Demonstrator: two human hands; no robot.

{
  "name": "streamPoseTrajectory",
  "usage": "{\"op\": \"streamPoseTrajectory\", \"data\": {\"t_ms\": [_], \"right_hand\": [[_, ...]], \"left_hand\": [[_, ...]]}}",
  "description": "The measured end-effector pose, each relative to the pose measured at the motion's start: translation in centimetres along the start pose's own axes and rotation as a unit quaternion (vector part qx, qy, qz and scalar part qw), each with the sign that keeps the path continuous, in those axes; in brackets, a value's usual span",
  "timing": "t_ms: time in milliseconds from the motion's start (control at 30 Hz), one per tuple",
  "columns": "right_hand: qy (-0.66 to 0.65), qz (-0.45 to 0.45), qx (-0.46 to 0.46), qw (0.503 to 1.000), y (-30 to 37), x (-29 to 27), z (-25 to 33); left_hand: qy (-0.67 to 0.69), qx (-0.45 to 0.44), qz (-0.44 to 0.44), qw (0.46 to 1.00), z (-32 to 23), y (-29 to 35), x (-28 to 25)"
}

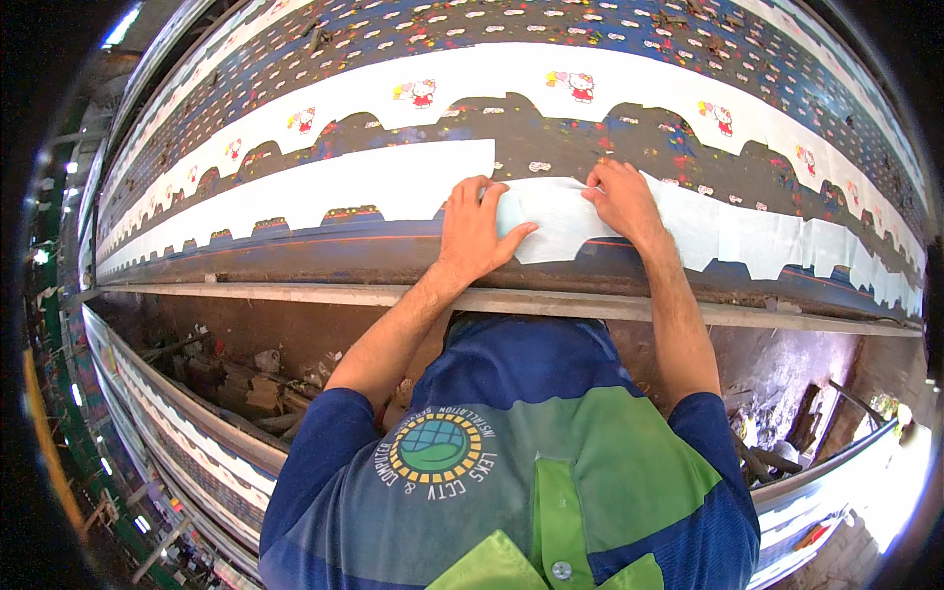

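A pale, thin cut piece (553, 218), cloth-like with a notched lower edge, lies near the front edge of the long table, under both of my hands. My left hand (475, 228) rests on its left end, thumb stretched out over it and the fingers apart and bent. At its upper edge, toward the right, my right hand (625, 199) pinches it between thumb and fingertips. To the left lies a blank white strip (393, 179) of the same shape, and more pale notched pieces (762, 241) continue in a row to the right.
Farther back, a white notched strip (492, 87) bears cartoon cat prints. The dark tabletop (560, 138) is speckled with paint. A wooden rail (374, 295) runs along the near side. Beneath the table lies debris (265, 388); another long table (187, 423) stands at lower left.
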State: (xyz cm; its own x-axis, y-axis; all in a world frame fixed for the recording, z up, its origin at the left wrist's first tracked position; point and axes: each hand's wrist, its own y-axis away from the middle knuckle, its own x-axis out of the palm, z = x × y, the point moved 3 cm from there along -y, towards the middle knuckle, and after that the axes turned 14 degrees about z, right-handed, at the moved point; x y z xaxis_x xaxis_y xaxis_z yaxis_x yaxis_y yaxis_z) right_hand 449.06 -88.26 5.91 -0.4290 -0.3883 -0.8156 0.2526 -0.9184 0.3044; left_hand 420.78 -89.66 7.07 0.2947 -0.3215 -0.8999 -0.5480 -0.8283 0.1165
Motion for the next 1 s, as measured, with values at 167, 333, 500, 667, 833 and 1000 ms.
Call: {"op": "streamPoseTrajectory", "data": {"t_ms": [167,333,500,667,833,1000], "right_hand": [[-0.127,0.015,-0.181,0.975,1.9,-1.3,-1.5],[-0.309,0.122,-0.108,0.937,4.2,-3.4,-1.5],[-0.342,0.027,-0.158,0.926,5.4,-3.6,-5.9],[-0.303,-0.104,-0.149,0.935,7.1,-6.3,-5.9],[-0.297,-0.114,-0.095,0.943,7.1,-6.4,-4.5],[-0.245,-0.117,-0.066,0.96,4.2,-3.2,-4.6]], "left_hand": [[-0.033,-0.045,-0.03,0.998,-1.9,-0.1,0.9],[-0.001,-0.073,-0.03,0.997,-1.3,-0.6,2.1],[0.244,-0.145,-0.054,0.957,-0.2,-0.7,0.8],[0.419,-0.141,-0.131,0.888,3.0,-0.4,-2.2],[0.427,-0.146,-0.13,0.883,4.2,-0.4,-5.2],[0.194,-0.088,-0.144,0.966,6.9,-1.1,-3.9]]}}
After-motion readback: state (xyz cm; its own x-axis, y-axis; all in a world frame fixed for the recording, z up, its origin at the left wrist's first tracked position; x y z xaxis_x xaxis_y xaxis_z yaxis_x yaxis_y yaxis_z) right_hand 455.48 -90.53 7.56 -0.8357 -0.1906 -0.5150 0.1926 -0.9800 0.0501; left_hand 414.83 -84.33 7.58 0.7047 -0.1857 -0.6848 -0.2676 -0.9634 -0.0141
